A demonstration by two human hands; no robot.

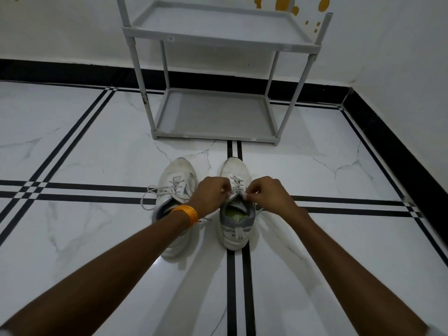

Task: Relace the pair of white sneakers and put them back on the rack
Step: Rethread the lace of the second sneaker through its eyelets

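Note:
Two white sneakers stand side by side on the tiled floor, toes pointing to the grey shoe rack [215, 137]. The left sneaker [178, 173] has a loose lace [150, 197] trailing off to its left. Over the tongue of the right sneaker [236, 229], my left hand [211, 195] and my right hand [269, 192] each pinch an end of that shoe's lace [236, 185]. My left forearm, with an orange bangle [188, 213] at the wrist, covers the left sneaker's heel.
The rack has two bare grey shelves, the lower one [213, 115] near floor level, the upper [218, 25] above it. It stands against a white wall with a black skirting [72, 71]. Another wall closes the right side.

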